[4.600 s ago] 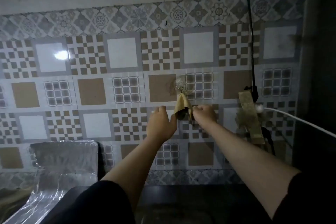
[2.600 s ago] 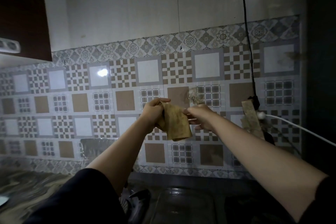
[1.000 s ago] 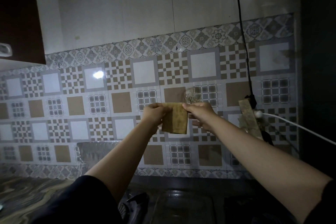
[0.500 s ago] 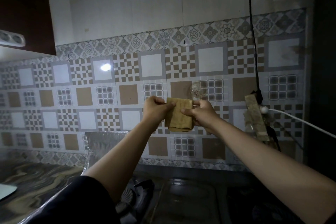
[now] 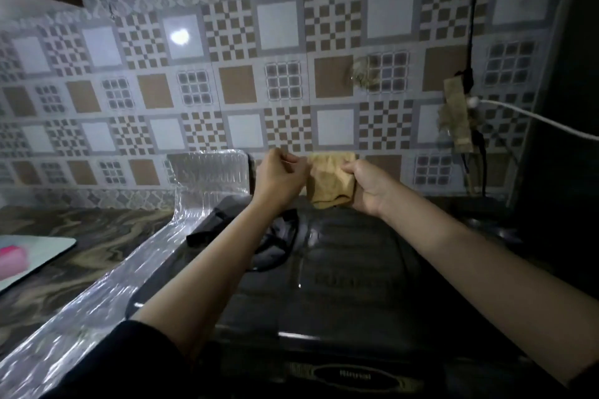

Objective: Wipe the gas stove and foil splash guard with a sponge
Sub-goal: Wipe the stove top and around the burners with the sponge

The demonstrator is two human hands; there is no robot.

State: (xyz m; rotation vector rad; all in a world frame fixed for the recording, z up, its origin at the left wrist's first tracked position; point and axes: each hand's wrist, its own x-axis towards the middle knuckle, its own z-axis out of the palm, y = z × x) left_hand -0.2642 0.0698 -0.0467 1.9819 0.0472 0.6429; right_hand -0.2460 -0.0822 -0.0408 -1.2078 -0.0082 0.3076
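A dim kitchen, seen from above the person's outstretched forearms. Both hands are raised over the back of a black gas stove [image 5: 340, 269]. The right hand [image 5: 368, 185] has its fingers curled around the right edge of a tan, limp sponge cloth [image 5: 329, 180], gripping it. The left hand [image 5: 280, 176] is closed in a loose fist just beside the cloth's left edge; whether it pinches the cloth cannot be told.

On the stove's front panel sits an oval badge [image 5: 355, 376] with pale lettering too blurred to read. Faint embossed marks on the stove's top are also unreadable.

A crinkled foil splash guard [image 5: 107, 298] runs along the stove's left side from the near edge to the wall, where it turns up into an upright panel just left of the left hand. Beyond it lies a dark marbled worktop [image 5: 84, 236], carrying a pale board [image 5: 35, 253] with a pink block [image 5: 11, 259] on it at the far left edge of view.

Behind stands a wall of brown, white and grey patterned tiles [image 5: 227, 81]. To the right, a black cord [image 5: 474, 10] hangs down to a taped fitting [image 5: 455, 113], and a white cable [image 5: 534, 118] leads away rightward. The right side falls into deep shadow.
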